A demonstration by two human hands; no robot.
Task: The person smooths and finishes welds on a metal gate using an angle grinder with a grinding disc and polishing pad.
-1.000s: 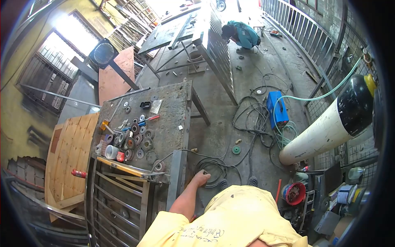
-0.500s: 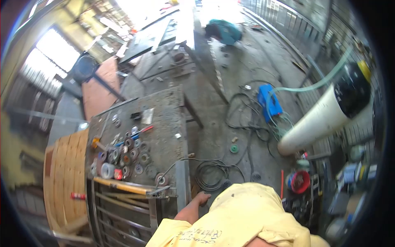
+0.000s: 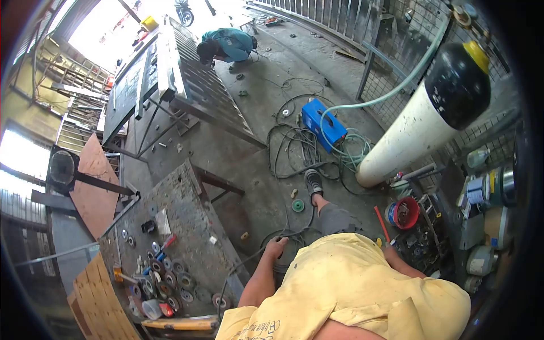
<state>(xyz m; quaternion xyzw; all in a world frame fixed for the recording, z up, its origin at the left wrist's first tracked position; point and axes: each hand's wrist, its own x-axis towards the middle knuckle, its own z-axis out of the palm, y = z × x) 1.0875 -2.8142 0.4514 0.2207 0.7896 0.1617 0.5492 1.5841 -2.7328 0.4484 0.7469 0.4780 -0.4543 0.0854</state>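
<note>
My left hand [image 3: 276,247] is low at the centre, beside my yellow shirt. Its fingers are curled round something dark that I cannot make out, near the coiled cable [image 3: 292,241] on the floor. On the right of my body, my right hand [image 3: 390,249] hangs low, mostly hidden by the shirt, near a red rod [image 3: 381,224]. The worktable [image 3: 184,198] to the left holds many grinding discs [image 3: 170,277] and a red-and-blue tool [image 3: 164,247].
A blue machine [image 3: 323,124] with hoses and cables lies ahead, beside a tall white and black gas cylinder [image 3: 411,127]. A red bucket [image 3: 406,213] stands at right. Another person [image 3: 229,45] bends down near a long metal frame [image 3: 204,85].
The view has turned right, and the worktable now sits further left and lower. One of my feet has come into view ahead, near the cables. My right forearm now shows.
</note>
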